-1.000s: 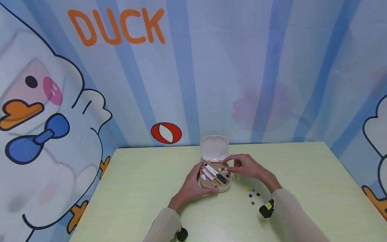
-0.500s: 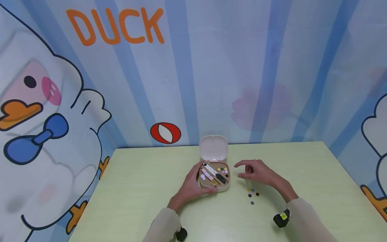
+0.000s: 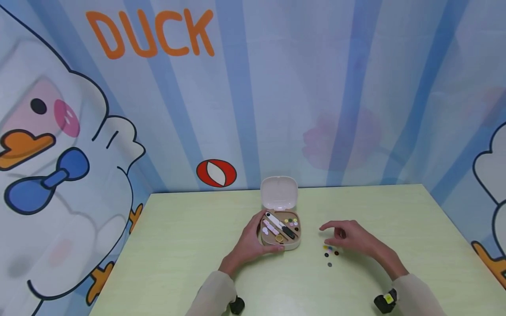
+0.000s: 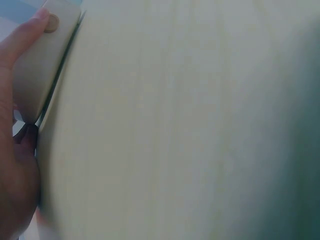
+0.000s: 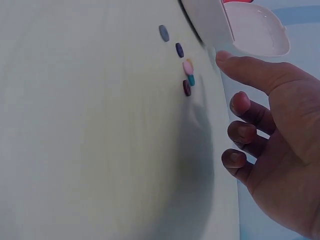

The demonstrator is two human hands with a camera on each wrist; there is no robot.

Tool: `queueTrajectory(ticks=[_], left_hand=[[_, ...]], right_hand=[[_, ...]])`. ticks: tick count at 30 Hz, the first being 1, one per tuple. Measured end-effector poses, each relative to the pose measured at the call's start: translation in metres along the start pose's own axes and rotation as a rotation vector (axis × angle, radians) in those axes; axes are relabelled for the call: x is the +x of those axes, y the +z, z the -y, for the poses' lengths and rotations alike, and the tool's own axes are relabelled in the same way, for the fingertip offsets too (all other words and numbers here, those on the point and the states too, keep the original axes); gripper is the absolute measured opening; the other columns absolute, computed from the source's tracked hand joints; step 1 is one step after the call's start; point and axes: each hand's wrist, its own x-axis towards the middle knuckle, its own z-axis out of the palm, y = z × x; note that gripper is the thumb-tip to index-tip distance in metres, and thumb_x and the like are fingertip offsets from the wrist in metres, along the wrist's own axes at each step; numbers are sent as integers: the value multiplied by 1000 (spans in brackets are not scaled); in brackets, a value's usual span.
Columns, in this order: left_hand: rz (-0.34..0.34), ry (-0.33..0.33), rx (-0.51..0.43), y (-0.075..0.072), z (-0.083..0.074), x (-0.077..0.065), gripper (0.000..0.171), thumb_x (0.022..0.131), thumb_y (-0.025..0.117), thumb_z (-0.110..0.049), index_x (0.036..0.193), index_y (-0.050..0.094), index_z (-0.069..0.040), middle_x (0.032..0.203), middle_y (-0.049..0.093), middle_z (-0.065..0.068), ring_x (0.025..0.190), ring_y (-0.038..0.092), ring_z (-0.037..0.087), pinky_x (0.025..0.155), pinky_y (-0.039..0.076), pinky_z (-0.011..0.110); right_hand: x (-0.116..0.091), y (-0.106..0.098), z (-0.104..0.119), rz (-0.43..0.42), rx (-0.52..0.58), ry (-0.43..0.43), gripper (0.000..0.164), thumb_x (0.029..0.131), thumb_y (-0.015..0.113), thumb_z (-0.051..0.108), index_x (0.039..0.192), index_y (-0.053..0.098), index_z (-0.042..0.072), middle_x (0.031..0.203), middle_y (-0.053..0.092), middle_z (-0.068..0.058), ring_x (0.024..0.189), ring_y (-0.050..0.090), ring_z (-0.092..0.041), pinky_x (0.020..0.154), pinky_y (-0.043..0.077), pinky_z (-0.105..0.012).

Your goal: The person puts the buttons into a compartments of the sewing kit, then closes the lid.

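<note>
My left hand (image 3: 250,240) grips a small cream sewing-kit-like box (image 3: 291,247) from its left side, the thumb along the front. Its lid (image 3: 279,193) stands open at the back. Inside lie a white-and-black slim tool (image 3: 280,224), a pink slim item (image 3: 271,228), a gold round piece (image 3: 279,238) and several small buttons (image 3: 291,220) in the right part. Right of the box, my right hand (image 3: 352,237) hovers near loose buttons, fingers loosely bent and holding nothing. Among these are a grey button (image 5: 164,33), a dark blue button (image 5: 179,50) and a brown button (image 5: 187,88).
The pale green table (image 3: 197,228) reaches back to a blue striped curtain (image 3: 276,87) with duck pictures. A black wrist device (image 3: 385,302) is on the right sleeve, and another black device (image 3: 237,306) on the left.
From the button compartment of the box, my right hand has drawn away right and toward me, beside the loose buttons. My left hand keeps its grip on the box.
</note>
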Motion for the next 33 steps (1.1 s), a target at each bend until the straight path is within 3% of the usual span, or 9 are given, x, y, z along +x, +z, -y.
queueTrajectory(ticks=[18, 33], left_hand=[[2, -6, 4, -1, 0, 0, 122, 70, 91, -61, 165, 23, -28, 166, 33, -5, 152, 31, 20, 121, 31, 52], [-4, -8, 16, -1, -2, -1, 121, 72, 91, -59, 166, 23, -25, 165, 33, -3, 151, 32, 22, 121, 31, 53]], right_hand=[[-36, 6, -16, -28, 6, -7, 32, 91, 82, 25, 119, 74, 12, 73, 55, 9, 66, 48, -4, 58, 41, -23], [-41, 16, -22, -86, 30, -70, 13, 92, 81, 18, 105, 78, 16, 70, 54, 12, 65, 46, -2, 57, 42, -22]])
